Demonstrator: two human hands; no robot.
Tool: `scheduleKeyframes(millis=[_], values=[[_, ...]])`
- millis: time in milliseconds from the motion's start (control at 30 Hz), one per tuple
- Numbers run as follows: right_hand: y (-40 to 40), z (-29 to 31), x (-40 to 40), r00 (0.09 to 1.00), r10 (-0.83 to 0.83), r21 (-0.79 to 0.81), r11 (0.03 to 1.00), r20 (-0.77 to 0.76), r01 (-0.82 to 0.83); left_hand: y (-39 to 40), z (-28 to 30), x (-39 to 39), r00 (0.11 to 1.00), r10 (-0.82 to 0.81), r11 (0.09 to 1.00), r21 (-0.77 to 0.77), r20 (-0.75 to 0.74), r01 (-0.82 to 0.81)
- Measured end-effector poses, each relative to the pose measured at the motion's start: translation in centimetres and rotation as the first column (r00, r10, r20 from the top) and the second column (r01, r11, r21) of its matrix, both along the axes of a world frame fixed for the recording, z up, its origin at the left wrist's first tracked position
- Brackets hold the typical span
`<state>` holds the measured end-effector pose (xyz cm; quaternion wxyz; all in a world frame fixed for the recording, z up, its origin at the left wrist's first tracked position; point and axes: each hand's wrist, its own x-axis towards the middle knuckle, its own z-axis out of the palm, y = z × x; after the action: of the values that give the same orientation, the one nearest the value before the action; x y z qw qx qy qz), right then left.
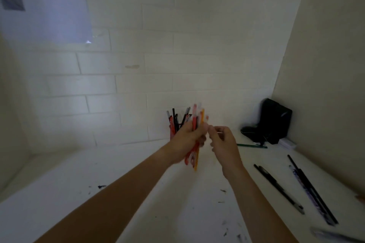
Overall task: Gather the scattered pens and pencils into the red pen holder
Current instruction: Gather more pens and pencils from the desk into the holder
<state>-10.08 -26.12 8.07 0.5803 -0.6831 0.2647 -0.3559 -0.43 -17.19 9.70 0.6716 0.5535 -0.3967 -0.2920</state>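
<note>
My left hand [186, 141] is shut on a bunch of red and orange pens and pencils [196, 136], held upright above the white table. Right behind it stands the red pen holder [172, 128], mostly hidden by my hand, with several dark and red pens sticking out of its top. My right hand [224, 144] hovers just right of the bunch, fingertips pinched together close to the pens; I cannot tell whether it holds anything. On the table to the right lie a green pencil [251, 146], black pens [278, 187] and dark pencils [312, 189].
A black pouch-like object [273, 122] leans in the far right corner by the wall. Another pen [333, 235] lies blurred at the bottom right edge. The white table [138, 193] has small dark marks. Brick wall behind, side wall on the right.
</note>
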Motion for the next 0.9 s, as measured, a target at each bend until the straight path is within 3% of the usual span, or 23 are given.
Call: scheduleKeyframes(millis=[67,167,367,467,600,733,833,900], values=[[0.6,0.2,1.2,0.995,0.069,-0.059,0.996,-0.066,-0.073,-0.6,1.4,1.5,0.989,0.147,0.986,-0.077,-0.009,-0.147],[1.4,-0.1,3.0,0.988,0.094,-0.272,0.954,-0.119,-0.123,-1.6,2.8,3.4,0.959,0.279,0.94,-0.188,-0.051,-0.283],[1.5,0.0,6.4,0.996,-0.046,-0.475,0.88,-0.078,0.004,-2.6,2.9,6.2,0.941,0.338,0.895,-0.318,0.025,-0.313],[1.5,-0.3,8.2,0.993,-0.109,-0.519,0.852,-0.05,0.068,-3.2,2.3,7.4,0.914,0.398,0.875,-0.332,0.083,-0.351],[1.7,-1.5,8.9,0.965,-0.23,-0.598,0.794,-0.124,0.112,-3.9,0.0,8.9,0.871,0.449,0.876,-0.294,0.202,-0.383],[1.6,-2.9,8.9,0.94,-0.268,-0.619,0.781,-0.211,0.084,-3.9,-1.0,8.8,0.745,0.554,0.833,-0.255,0.371,-0.492],[1.4,-3.5,8.8,0.939,-0.241,-0.592,0.804,-0.245,0.052,-3.9,-2.2,9.0,0.504,0.601,0.764,-0.26,0.621,-0.591],[1.4,-3.7,8.8,0.94,-0.219,-0.568,0.822,-0.261,0.034,-3.9,-3.0,9.3,0.404,0.587,0.723,-0.228,0.702,-0.653]])
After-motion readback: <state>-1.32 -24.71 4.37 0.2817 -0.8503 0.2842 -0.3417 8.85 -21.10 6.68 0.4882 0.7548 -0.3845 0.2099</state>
